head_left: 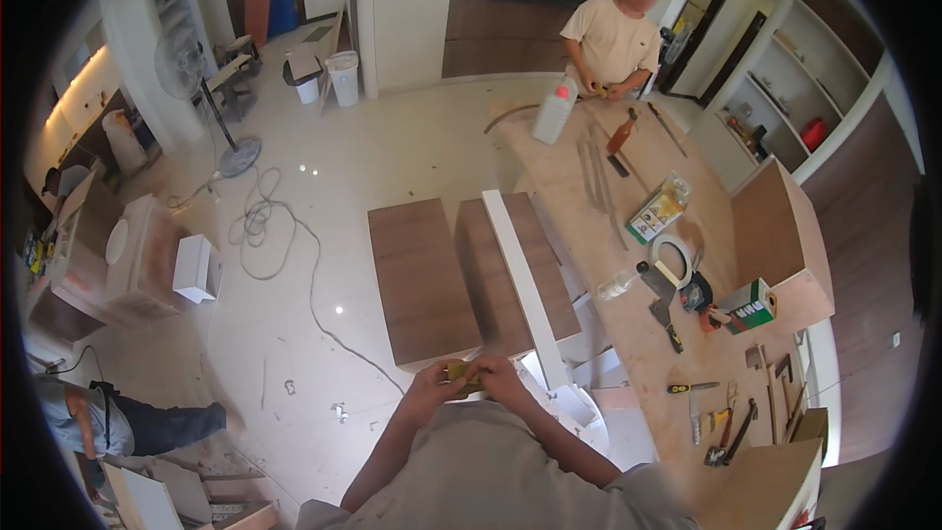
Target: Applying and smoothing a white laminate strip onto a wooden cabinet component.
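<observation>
Both hands closed on a small yellowish object, held at chest height.

Left hand and right hand meet fingertip to fingertip — fingers curled tight around the yellowish object, which shows only as a sliver between them; what it is I cannot tell. Both forearms rise from the lower edge, elbows out, wrists bent inward so the hands nearly touch. Just beyond the hands lie two brown panels with a white board leaning across one. To the right of the hands runs a long plywood surface strewn with tools — a roll of tape among them. Far past the hands, another person stands at that surface's end.
</observation>
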Demonstrator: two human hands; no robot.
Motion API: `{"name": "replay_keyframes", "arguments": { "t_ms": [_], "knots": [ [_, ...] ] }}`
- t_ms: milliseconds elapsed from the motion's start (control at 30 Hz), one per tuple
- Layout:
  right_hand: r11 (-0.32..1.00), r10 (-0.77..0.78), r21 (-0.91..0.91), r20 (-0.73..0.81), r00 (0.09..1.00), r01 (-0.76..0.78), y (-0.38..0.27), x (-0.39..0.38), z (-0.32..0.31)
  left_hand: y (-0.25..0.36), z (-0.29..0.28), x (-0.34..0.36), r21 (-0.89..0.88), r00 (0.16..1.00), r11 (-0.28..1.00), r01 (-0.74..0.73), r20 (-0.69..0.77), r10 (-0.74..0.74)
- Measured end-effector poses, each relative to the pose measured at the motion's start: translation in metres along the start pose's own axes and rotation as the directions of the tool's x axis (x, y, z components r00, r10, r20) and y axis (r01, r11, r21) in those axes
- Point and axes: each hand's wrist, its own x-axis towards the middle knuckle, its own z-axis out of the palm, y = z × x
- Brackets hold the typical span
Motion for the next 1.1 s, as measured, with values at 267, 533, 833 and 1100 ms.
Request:
{"name": "replay_keyframes", "arguments": {
  "t_ms": [267,533,833,1100],
  "knots": [
    [0.991,0.132,-0.030,0.170,0.977,-0.128,-0.014,0.013,-0.018,0.003,-0.021,0.009,0.043,0.993,0.997,0.059,-0.104,-0.055],
    [0.898,0.313,0.318,0.020,0.949,-0.303,-0.031,0.006,0.002,-0.004,-0.033,0.005,-0.040,0.985,0.999,-0.024,-0.170,0.017],
    [0.987,0.150,-0.057,-0.048,0.988,-0.153,0.037,0.006,0.011,0.000,-0.014,0.006,0.188,0.980,0.982,-0.025,-0.192,0.061],
    [0.962,0.251,0.009,-0.418,0.873,-0.272,0.020,-0.005,-0.086,-0.024,-0.042,0.010,0.287,0.940,0.957,0.041,-0.335,0.060]
  ]
}}
